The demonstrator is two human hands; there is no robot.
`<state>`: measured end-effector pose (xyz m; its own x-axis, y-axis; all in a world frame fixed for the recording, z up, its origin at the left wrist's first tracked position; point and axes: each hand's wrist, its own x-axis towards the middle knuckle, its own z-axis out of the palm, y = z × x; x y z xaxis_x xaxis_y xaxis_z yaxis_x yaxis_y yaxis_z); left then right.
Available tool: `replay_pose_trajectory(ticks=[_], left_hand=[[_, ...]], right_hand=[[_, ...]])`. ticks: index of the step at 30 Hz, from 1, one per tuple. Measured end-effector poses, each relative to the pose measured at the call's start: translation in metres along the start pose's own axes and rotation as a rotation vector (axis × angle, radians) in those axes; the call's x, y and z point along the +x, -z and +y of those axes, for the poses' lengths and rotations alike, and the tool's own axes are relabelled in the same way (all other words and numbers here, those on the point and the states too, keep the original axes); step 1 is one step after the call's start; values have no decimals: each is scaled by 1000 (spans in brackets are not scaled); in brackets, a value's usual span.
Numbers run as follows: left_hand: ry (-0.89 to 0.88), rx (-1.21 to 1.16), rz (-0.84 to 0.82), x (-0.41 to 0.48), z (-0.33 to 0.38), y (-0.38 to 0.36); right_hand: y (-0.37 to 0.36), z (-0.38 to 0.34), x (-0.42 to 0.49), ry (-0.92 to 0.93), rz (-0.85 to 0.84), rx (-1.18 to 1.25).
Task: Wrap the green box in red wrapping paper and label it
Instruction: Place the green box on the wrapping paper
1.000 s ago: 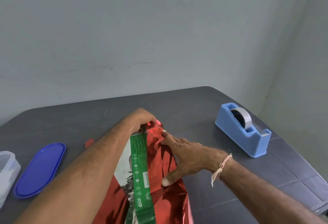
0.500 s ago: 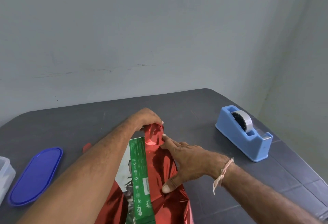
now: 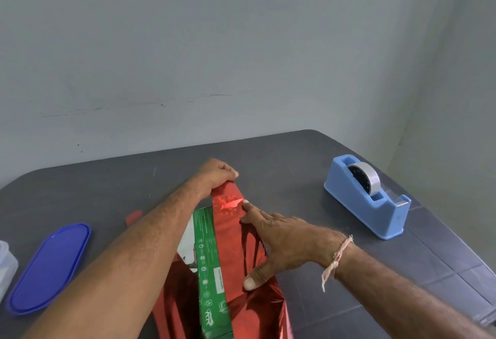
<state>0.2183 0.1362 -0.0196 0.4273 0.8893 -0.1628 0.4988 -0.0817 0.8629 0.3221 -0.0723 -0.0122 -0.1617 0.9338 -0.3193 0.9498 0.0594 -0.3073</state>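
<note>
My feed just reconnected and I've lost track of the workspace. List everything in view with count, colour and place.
green box: 1, green, centre front, partly wrapped
red wrapping paper: 1 sheet, shiny red, around the box
red scrap: 1, red, on the table left of the box
tape dispenser: 1, light blue, right side
tape roll: 1, silvery, in the dispenser
lid: 1, dark blue, left side
clear container: 1, transparent, far left, cut off
table: 1, dark grey
left hand: pinches the paper's far end
right hand: fingers flat on the paper
</note>
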Motion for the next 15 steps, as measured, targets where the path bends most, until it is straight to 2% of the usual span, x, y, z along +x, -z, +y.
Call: replay_pose_trajectory(ticks=[3,5,8,11,13,15], left_hand=[[0,-115,150,-10,-12,4],[-52,-72,180,-33,-24,8],[-229,51,196,-93,-52,15],[-316,-51,74,-158,-88,16],[-281,-202,-36,-190,-102,13],[-256,-244,-81,-208,-109,9]], right_hand=[[-2,1,0,0,2,1],[-3,4,3,34,36,44],[-7,6,5,84,107,160],[-8,0,-6,37,79,171],[-10,-3,-15,10,92,174],[-13,-8,-22,-3,123,185]])
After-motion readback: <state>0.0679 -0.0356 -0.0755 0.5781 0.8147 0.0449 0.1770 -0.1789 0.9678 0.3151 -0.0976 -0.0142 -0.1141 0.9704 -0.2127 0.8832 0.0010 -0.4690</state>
